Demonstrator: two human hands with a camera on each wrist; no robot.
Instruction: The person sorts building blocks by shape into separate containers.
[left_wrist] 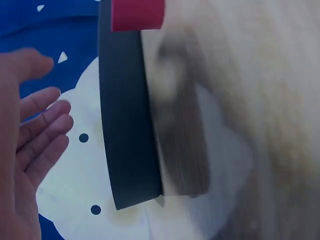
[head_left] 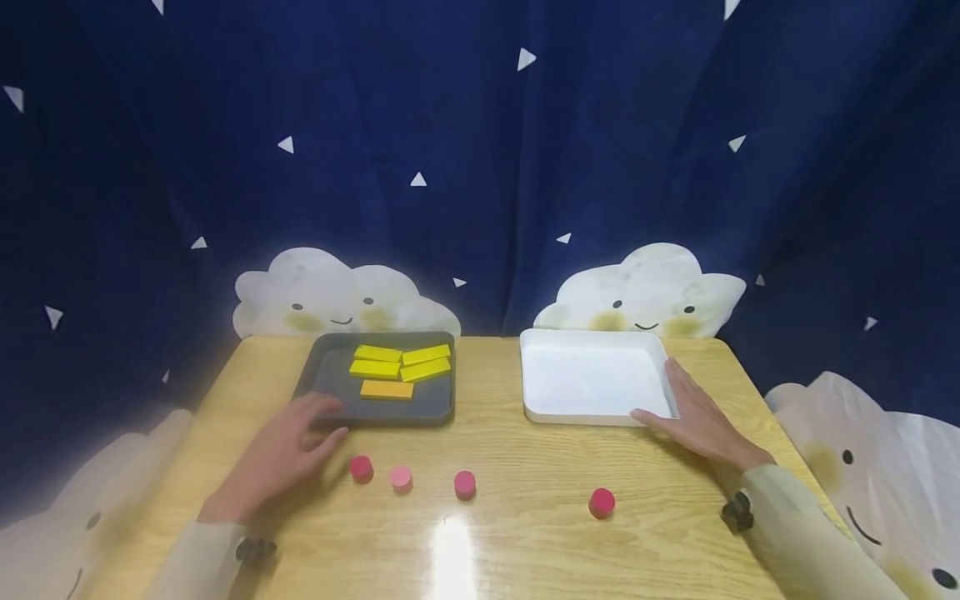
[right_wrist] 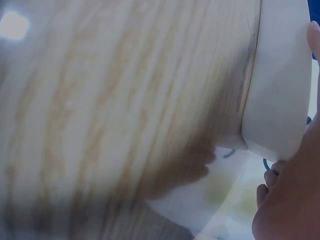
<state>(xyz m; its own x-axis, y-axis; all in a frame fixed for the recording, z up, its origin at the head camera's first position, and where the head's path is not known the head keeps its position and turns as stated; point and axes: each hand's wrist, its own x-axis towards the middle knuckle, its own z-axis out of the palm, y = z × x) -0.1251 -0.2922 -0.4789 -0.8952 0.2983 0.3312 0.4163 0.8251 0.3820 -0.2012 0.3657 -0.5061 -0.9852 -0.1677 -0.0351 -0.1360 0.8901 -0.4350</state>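
Note:
My right hand [head_left: 701,421] is at the near right corner of a white tray [head_left: 585,419]. Its thumb [head_left: 652,419] lies at the front rim, and its straight fingers run along the right side. In the right wrist view this hand [right_wrist: 290,195] is beside the tray's pale outer wall [right_wrist: 277,80]. My left hand [head_left: 281,458] hovers over the near left corner of a dark grey tray [head_left: 322,375], fingers loosely bent and holding nothing. The left wrist view shows those fingers [left_wrist: 47,125] apart from the dark tray wall [left_wrist: 127,115].
Several yellow blocks [head_left: 375,369] and one orange block [head_left: 387,390] lie in the grey tray. On the wooden table in front are a red cylinder [head_left: 362,468], a light pink one [head_left: 401,479] and a dark pink one [head_left: 465,485], with another red cylinder [head_left: 602,502] further right.

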